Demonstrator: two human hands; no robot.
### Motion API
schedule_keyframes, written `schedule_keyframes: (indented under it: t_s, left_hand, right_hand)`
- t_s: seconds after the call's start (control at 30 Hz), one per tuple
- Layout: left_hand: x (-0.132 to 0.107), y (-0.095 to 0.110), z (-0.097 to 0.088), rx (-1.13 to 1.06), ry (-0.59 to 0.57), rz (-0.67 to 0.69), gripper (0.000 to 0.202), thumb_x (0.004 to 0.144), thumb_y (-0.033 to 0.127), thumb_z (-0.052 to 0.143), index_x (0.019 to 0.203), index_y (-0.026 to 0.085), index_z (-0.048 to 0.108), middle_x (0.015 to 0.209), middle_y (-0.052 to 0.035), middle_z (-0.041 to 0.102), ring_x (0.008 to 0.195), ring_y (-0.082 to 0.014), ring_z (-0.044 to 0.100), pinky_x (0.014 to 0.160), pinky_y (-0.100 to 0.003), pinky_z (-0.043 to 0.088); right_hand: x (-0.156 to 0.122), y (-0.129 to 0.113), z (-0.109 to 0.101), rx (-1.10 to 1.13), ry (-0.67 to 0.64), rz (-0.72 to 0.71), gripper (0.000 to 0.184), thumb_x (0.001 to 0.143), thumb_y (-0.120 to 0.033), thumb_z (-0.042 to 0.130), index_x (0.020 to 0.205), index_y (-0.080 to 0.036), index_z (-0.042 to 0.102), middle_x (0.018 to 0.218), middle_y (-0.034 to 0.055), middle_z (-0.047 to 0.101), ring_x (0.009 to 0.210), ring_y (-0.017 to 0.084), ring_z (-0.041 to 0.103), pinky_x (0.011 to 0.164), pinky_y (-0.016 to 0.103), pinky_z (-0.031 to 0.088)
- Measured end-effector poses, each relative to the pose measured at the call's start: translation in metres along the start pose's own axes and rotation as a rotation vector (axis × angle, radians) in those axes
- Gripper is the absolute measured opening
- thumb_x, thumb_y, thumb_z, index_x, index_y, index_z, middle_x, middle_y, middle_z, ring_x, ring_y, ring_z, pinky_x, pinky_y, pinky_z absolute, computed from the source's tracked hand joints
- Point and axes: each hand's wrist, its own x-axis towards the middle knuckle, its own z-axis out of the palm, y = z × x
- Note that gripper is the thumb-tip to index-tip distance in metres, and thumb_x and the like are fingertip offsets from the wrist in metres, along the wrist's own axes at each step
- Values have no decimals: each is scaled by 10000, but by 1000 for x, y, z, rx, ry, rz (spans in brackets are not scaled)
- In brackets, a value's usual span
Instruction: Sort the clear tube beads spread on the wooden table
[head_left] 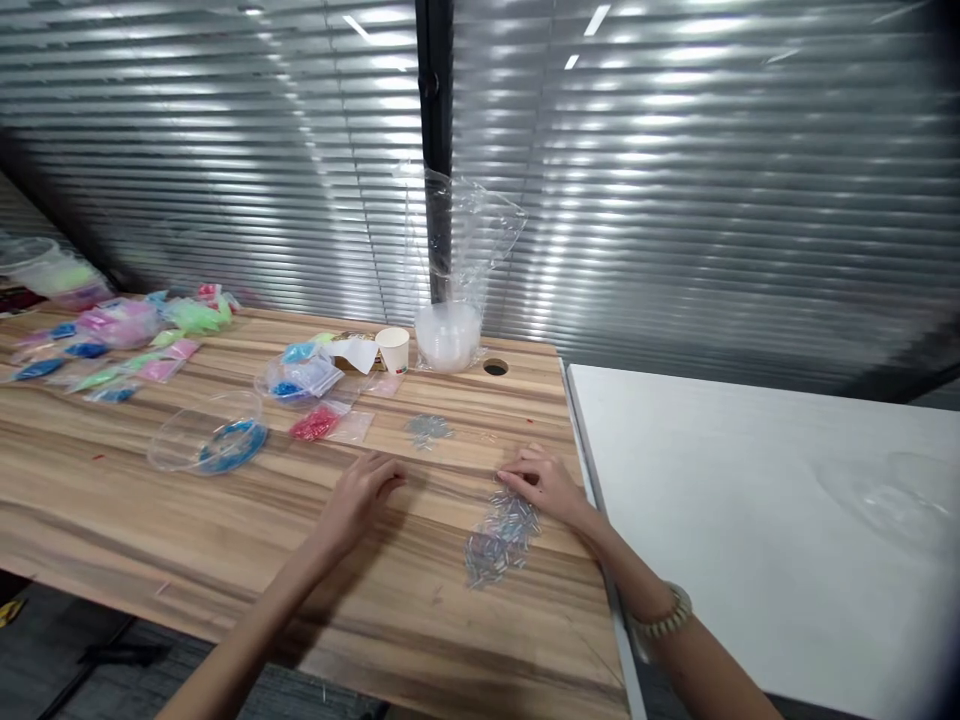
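My left hand (366,488) hovers low over the wooden table with its fingers curled together; whatever may be between them is hidden. My right hand (546,484) is at the top edge of a pile of small clear tube-shaped pieces (499,540), thumb and fingers drawn into a pinch. Anything in that pinch is too small to make out. Farther back, between the two hands, lies a smaller heap of similar greyish pieces (429,430).
Left of my hands lie a bag of red pieces (316,422) and a clear round lid (176,440) with blue strands (234,445). A paper cup (393,350) and bagged plastic bowls (448,338) stand behind. Colourful packets (120,322) cover the far left. A white table (720,500) adjoins right.
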Motion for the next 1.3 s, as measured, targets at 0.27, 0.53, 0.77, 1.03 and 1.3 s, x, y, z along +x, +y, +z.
schedule_keyframes:
  t_s: [0.27, 0.53, 0.77, 1.03, 1.3]
  left_hand:
    - [-7, 27, 25, 43, 94, 151, 238, 914, 167, 415, 1039, 178, 617, 1013, -89, 608, 954, -214, 524, 822, -345, 441]
    - [16, 69, 57, 92, -255, 311, 427, 959, 274, 367, 1374, 171, 369, 1374, -111, 428, 1251, -254, 375, 1045, -433, 307]
    - [6, 55, 57, 104, -264, 273, 457, 968, 321, 345, 1414, 231, 298, 1420, -71, 378, 1289, -237, 328, 1063, -444, 296]
    - [-13, 46, 45, 200, -264, 302, 437, 968, 341, 351, 1397, 258, 333, 1440, -60, 348, 1322, -249, 288, 1063, -475, 304]
    - [-10, 51, 39, 123, -344, 345, 515, 980, 334, 301, 1456, 217, 142, 1487, -57, 245, 1363, -201, 238, 1116, -408, 265]
  right_hand:
    - [-4, 5, 2, 3, 29, -89, 269, 936, -306, 448, 854, -209, 685, 880, 44, 653, 883, 195, 525, 826, 383, 414]
    - [-19, 3, 3, -141, -97, -200, 286, 948, -281, 419, 1158, -229, 605, 1138, 59, 604, 1097, 229, 449, 941, 441, 380]
    - [-24, -3, 3, -261, -152, -163, 316, 946, -308, 419, 1229, -300, 560, 1260, 34, 548, 1217, 259, 371, 989, 477, 332]
    - [-22, -24, 4, -264, -255, -176, 329, 948, -374, 398, 1238, -336, 548, 1330, -11, 495, 1244, 275, 323, 1028, 496, 276]
    - [-21, -11, 8, -153, -82, -193, 335, 957, -307, 383, 1221, -215, 567, 1224, 52, 576, 1169, 239, 399, 1006, 453, 334]
